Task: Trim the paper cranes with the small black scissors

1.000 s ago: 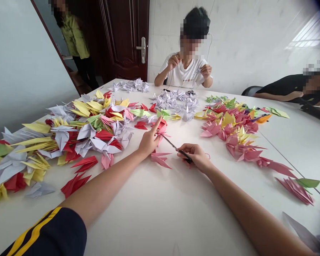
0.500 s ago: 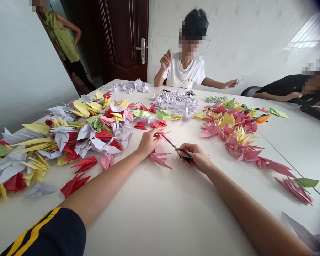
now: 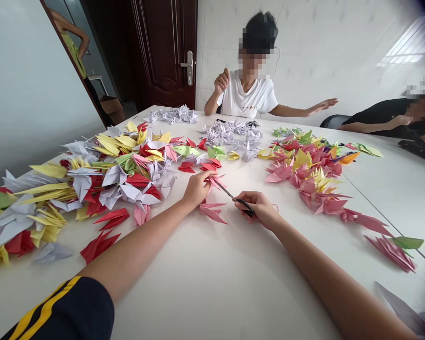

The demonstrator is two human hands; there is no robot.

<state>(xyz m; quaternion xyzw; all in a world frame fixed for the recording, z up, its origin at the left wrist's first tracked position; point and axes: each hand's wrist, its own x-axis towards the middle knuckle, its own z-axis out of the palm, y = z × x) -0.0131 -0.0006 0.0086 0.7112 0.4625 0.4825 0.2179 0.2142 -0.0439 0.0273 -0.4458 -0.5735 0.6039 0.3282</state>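
We are gripping the black-handled scissors (image 3: pixel 246 208) in our right hand (image 3: pixel 261 208), its fingers curling around the handles, and we are aiming the blades forward and to the left. At the tips of the scissors, our left hand (image 3: pixel 199 189) is pinching a pink folded paper (image 3: pixel 218 180) between its fingers; whether the blades are cutting into it, we cannot tell. Just left of the scissors, a second pink piece (image 3: pixel 213 213) is lying on the white table (image 3: pixel 184 283). Farther left of the scissors, a mixed heap (image 3: pixel 122 174) of white, yellow, red and green folded papers is spreading, while to their right a mostly pink pile (image 3: pixel 308 177) is trailing toward us. Beyond the scissors, white folded pieces (image 3: pixel 233 134) are clustering before a person in a white shirt (image 3: pixel 248 99), who is raising one hand and holding the other arm out sideways.
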